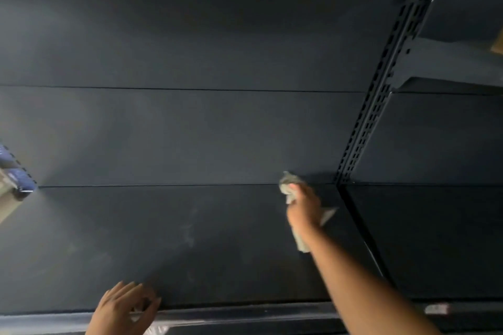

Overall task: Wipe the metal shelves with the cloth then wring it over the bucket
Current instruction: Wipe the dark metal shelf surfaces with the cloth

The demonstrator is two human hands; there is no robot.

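Right hand clutches the cloth, hanging lengthwise, on the shelf.

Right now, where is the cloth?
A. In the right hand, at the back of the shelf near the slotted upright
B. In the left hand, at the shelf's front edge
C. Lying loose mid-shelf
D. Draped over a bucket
A: the right hand grips the grey cloth far back on the shelf, beside the slotted upright; the left hand rests at the front edge.

Right hand gripping a grey cloth at the back of the dark metal shelf, near the slotted upright, left hand seemingly resting, fingers spread, on the shelf's front edge
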